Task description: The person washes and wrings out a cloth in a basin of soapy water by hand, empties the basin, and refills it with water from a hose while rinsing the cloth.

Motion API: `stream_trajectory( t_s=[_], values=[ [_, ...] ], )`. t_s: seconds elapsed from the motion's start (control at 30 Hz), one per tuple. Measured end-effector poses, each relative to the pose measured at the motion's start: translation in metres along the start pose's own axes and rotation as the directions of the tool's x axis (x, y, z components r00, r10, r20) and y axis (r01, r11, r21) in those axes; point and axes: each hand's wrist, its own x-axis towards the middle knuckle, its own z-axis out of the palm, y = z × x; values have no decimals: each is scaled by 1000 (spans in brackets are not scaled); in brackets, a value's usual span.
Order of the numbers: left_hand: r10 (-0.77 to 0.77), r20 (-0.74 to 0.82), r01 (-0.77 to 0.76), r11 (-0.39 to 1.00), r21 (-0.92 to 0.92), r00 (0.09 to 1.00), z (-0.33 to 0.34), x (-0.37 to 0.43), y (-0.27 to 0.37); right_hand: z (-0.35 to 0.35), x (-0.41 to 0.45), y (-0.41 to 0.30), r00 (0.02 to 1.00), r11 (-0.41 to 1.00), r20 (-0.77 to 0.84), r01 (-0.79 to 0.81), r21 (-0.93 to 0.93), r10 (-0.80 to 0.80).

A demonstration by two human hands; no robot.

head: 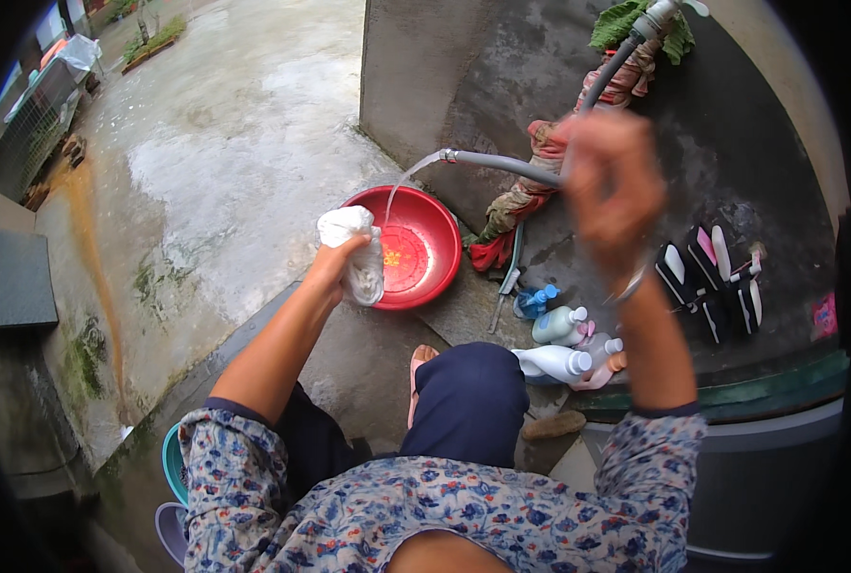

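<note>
My left hand (347, 261) grips a bunched white cloth (361, 247) at the left rim of a red plastic basin (440, 276). Water runs into the basin from the metal-ringed end of a grey hose (501, 163), which leads up to a tap (656, 18). My right hand (612, 179) is raised at the right, blurred, in front of the hose's bend; whether it touches the hose or holds anything cannot be made out. A long twisted bundle of red and patterned cloth (546, 143) runs along behind the hose.
Right of the basin stand or lie a brush (510, 281), a blue pump bottle (533, 302) and several other bottles (558, 363). Shoes or slippers (712, 254) lie further right on the dark slab. A scrubbing brush (554, 425) is near my knee. A teal basin (173, 465) stands at lower left.
</note>
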Motion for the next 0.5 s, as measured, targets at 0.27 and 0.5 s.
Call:
stream_trajectory(
  t_s=[0.27, 0.5],
  values=[
    [146, 177, -189, 948, 257, 973, 28, 51, -13, 162, -184, -11, 263, 159, 746, -965, 209, 612],
    [6, 224, -105, 895, 433, 975, 31, 68, -7, 221, -223, 27, 88, -76, 689, -976, 205, 719]
  ],
)
